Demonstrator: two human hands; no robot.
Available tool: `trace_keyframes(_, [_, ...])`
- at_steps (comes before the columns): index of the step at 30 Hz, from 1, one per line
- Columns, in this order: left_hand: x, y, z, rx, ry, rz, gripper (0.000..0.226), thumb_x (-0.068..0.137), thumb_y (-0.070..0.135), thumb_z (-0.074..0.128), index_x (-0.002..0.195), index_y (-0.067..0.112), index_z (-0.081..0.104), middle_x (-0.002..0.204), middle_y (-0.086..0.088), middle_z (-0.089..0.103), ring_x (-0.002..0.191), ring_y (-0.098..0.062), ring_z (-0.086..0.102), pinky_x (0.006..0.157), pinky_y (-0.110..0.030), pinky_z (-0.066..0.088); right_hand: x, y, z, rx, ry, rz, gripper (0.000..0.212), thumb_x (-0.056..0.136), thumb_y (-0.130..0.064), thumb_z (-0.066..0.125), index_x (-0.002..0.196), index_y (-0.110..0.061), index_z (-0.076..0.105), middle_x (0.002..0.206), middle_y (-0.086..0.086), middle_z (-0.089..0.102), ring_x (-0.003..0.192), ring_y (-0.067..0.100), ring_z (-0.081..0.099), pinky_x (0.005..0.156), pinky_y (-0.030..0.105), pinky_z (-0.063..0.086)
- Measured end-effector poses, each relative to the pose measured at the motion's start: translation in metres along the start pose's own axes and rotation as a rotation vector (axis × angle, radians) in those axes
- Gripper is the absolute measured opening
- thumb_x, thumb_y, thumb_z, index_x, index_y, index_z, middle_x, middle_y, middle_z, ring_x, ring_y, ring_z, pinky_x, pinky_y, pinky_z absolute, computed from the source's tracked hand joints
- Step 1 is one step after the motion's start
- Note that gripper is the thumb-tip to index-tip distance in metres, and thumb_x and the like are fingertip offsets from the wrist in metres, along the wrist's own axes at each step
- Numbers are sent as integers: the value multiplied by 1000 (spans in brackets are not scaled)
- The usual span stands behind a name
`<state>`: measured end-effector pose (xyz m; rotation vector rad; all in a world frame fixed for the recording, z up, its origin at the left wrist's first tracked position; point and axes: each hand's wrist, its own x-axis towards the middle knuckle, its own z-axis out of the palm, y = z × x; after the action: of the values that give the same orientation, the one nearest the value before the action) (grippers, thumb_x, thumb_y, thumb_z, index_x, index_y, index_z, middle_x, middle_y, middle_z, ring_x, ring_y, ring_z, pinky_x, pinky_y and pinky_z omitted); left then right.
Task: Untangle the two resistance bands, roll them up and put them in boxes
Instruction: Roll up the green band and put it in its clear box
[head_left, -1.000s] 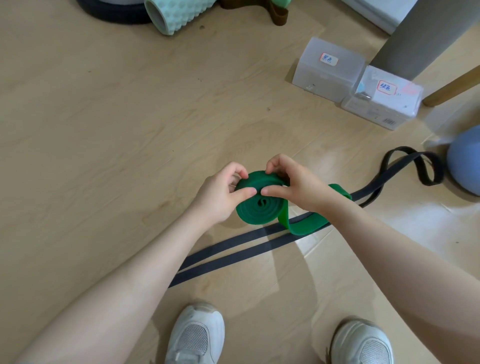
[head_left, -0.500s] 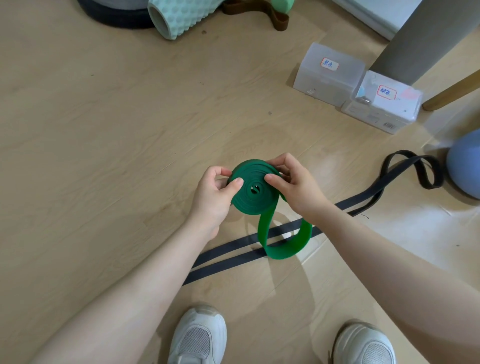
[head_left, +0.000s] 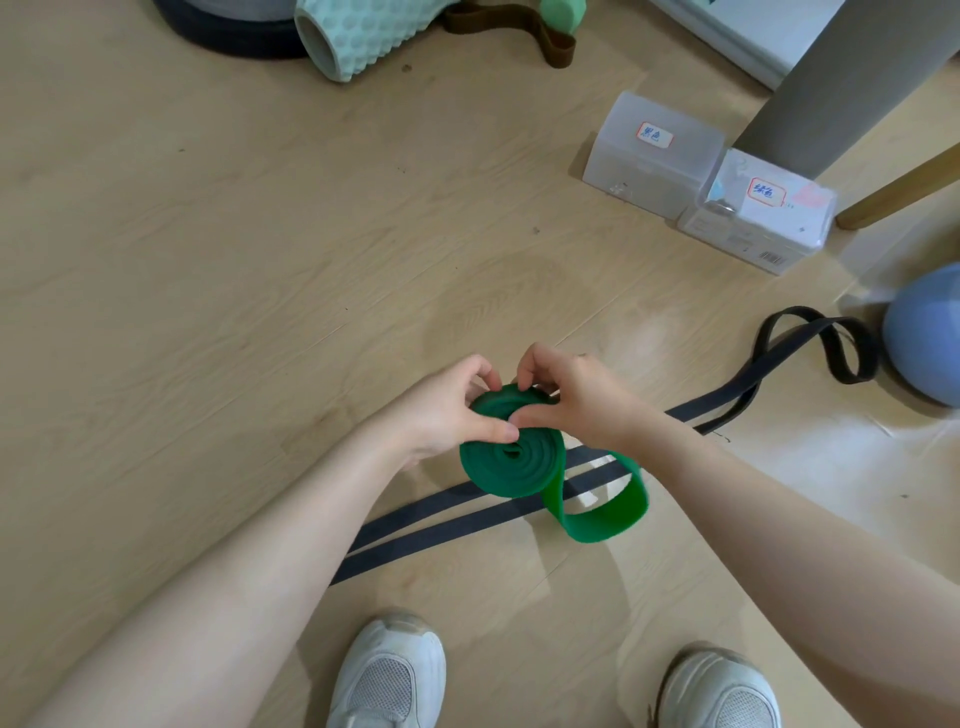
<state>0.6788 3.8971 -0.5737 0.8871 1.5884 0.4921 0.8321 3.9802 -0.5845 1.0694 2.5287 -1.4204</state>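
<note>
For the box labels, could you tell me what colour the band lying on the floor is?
Black, clearest in the head view.

One head-worn camera looks steeply down over the wooden floor (head_left: 208, 260), close above the white shoes (head_left: 389, 675), facing toward the foam roller (head_left: 358, 36) beyond.

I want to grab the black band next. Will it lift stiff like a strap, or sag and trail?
Probably floppy: the black band lies flat on the floor and its far end curls into loose loops. It would likely sag and trail if lifted at one point. The green band, coiled between both hands, bends just as easily, so the black one should roll up too.
</note>
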Motion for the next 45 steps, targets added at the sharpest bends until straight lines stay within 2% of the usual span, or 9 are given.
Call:
trace_keyframes(7, [-2,-7,2,-181,95,58,22,78,8,70,87,19,54,86,-6,70,80,-19,65,87,-36,50,1,5,-9,103,-15,29,29,74,-27,76,83,-28,49,86,-5,60,81,20,60,80,40,51])
trace_keyframes(10, [-7,-7,0,-226,153,59,20,79,8,69,90,16,54,89,-8,71,83,-20,67,78,-30,53,-1,14,-12,232,-142,72,32,77,-23,74,92,-35,49,103,-2,60,94,19,64,85,40,53])
trace_keyframes(15, [-8,-10,-6,-438,274,59,20,80,3,67,86,17,56,83,-1,70,70,-8,66,56,-14,49,-9,24,-12,518,-8,86,26,80,-8,69,99,-18,55,111,11,61,99,33,64,89,45,53])
trace_keyframes(20, [-9,-7,-7,-562,292,65,20,82,0,64,85,17,54,82,-2,71,78,-20,63,72,-33,48,-4,12,-26,460,42,64,18,84,-8,65,94,-21,58,104,4,67,98,25,65,91,36,52])
trace_keyframes(24, [-11,-5,-5,-563,255,79,21,82,0,64,85,18,53,77,1,73,76,-19,64,70,-32,48,-5,6,-42,332,-7,79,11,88,-11,59,96,-18,59,99,3,70,93,20,67,86,30,54])
trace_keyframes(33, [-11,-8,-9,-603,330,58,22,82,-1,63,84,16,49,80,-4,69,72,-18,62,66,-30,48,-6,14,-14,610,-15,129,9,96,-15,45,100,-16,54,91,-1,64,82,9,60,83,31,48])
trace_keyframes(35, [-9,-9,-8,-624,357,52,23,82,-1,63,81,16,47,80,-5,67,74,-19,61,70,-33,46,-5,14,-6,658,1,98,10,94,-10,49,100,-17,52,97,0,64,86,5,62,82,21,49])
trace_keyframes(41, [-3,-8,-1,-860,416,-8,23,84,0,61,76,15,46,81,-8,65,70,-19,61,59,-27,53,6,5,9,697,165,67,16,91,-5,53,93,-21,54,103,5,65,86,13,66,80,25,55])
trace_keyframes(45, [-5,-15,-5,-682,275,-37,16,87,3,58,86,14,46,95,-8,64,85,-22,61,74,-34,53,10,4,1,565,121,60,19,93,-4,50,92,-23,54,103,4,65,91,18,65,83,29,56])
